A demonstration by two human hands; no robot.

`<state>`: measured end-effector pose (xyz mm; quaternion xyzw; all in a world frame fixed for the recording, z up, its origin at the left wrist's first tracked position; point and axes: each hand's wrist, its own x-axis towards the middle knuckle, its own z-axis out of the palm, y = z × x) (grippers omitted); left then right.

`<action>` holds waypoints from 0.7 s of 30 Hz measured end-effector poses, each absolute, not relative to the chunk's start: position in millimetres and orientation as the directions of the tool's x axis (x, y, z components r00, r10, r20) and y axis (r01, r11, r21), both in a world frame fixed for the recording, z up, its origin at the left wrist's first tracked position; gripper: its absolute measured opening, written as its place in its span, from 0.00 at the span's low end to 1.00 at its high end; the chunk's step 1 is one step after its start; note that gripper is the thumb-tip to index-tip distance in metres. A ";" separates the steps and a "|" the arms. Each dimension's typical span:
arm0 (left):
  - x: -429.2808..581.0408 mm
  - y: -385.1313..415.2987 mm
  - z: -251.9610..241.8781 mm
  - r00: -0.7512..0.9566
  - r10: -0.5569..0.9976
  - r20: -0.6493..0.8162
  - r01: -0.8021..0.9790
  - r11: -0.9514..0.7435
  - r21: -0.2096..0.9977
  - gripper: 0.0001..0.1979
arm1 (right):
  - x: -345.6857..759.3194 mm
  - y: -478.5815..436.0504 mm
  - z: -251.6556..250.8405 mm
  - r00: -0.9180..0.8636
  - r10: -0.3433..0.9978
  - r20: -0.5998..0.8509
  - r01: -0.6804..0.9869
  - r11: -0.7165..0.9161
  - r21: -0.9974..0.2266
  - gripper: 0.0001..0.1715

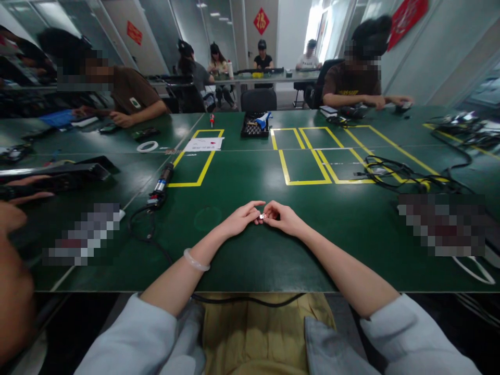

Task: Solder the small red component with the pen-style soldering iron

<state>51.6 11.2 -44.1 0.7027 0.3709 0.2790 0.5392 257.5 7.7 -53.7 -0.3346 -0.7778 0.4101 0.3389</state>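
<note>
A small white piece with a bit of red is between my hands, just above the green table. It is too small to tell its kind. My left hand has its thumb and curled fingers closed on the piece, with the index finger stretched over toward the other hand. From the right side, my right hand pinches the same piece between thumb and bent fingers. The fingers partly cover the piece.
An electric screwdriver with a cable lies left of my hands. Farther off are a black tray, a paper sheet, a red-handled tool and a tape roll. Coiled black cables lie at right. Several people sit around.
</note>
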 end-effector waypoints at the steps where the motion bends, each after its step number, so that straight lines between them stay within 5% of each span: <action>1: 50.7 11.6 -44.8 0.552 0.834 -0.005 0.217 -0.137 0.967 0.22 | 257.4 7.6 -53.7 -0.539 0.804 0.253 0.251 0.440 -0.862 0.09; 21: 47.6 9.6 -47.8 0.535 0.844 0.034 0.206 -0.170 0.964 0.16 | 255.3 6.7 -53.8 -0.513 0.829 0.224 0.273 0.405 -0.873 0.11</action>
